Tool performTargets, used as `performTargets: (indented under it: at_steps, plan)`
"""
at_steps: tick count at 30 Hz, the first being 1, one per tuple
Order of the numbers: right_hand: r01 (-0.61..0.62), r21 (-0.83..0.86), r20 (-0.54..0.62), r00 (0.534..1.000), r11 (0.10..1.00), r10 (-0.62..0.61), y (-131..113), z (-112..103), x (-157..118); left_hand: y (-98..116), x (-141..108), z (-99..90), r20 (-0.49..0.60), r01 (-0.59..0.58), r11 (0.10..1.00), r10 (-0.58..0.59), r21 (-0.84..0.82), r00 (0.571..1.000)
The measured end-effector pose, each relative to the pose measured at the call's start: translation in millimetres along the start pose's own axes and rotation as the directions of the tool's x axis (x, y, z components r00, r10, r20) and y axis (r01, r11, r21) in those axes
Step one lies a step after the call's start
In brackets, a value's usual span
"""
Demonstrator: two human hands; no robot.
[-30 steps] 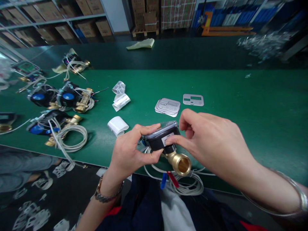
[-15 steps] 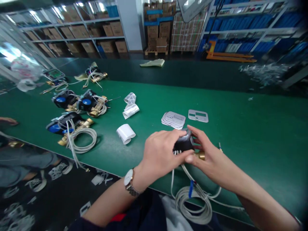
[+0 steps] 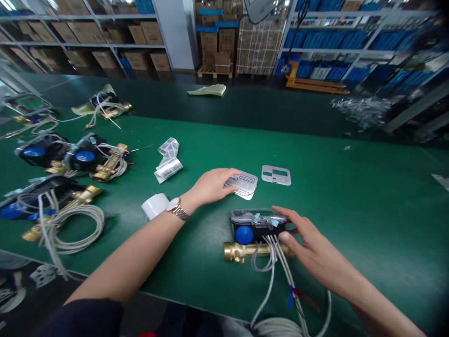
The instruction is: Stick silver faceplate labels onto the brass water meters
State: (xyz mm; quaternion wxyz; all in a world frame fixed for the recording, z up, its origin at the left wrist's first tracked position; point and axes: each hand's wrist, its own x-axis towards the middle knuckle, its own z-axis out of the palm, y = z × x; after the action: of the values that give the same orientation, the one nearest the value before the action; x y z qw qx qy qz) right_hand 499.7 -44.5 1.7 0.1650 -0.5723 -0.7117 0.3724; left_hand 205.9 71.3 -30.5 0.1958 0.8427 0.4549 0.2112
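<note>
A meter with a clear lid, black body and blue cap (image 3: 244,235) rests on its brass pipe (image 3: 250,251) on the green table, with pale cables running toward the front edge. My right hand (image 3: 298,236) is at the meter's right end, thumb and fingers apart around its side. My left hand (image 3: 213,186), with a watch on the wrist, reaches to a stack of grey faceplates (image 3: 247,182); its thumb and fingertips close on the stack's left edge. A single faceplate (image 3: 276,175) with cut-outs lies just right of the stack.
Several other meters with coiled cables (image 3: 75,229) stand at the left. A crumpled label strip (image 3: 169,160) and a white roll (image 3: 154,206) lie left of my left hand. Yellowish paper (image 3: 207,90) and a pile of clear plastic bits (image 3: 365,110) are farther back.
My left hand has left the meter and moved up and left to the faceplate stack. The meter has turned, its blue cap now showing, and my right hand stays beside it. The view has shifted right.
</note>
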Motion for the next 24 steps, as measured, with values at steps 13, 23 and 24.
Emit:
performTargets:
  at_steps: [13,23,24]
  plan:
    - [0.272,-0.398,0.009,0.956,0.876,-0.293,39,15,141,-30,22,27.7,0.14,-0.149,0.949,0.113,0.276,0.984]
    - [0.349,-0.453,0.008,0.922,0.821,-0.387,40,18,144,-18,16,22.4,0.161,-0.212,0.913,0.165,0.348,0.973]
    - [0.361,-0.449,0.012,0.917,0.817,-0.398,41,17,144,-18,16,22.7,0.157,-0.216,0.91,0.169,0.354,0.973]
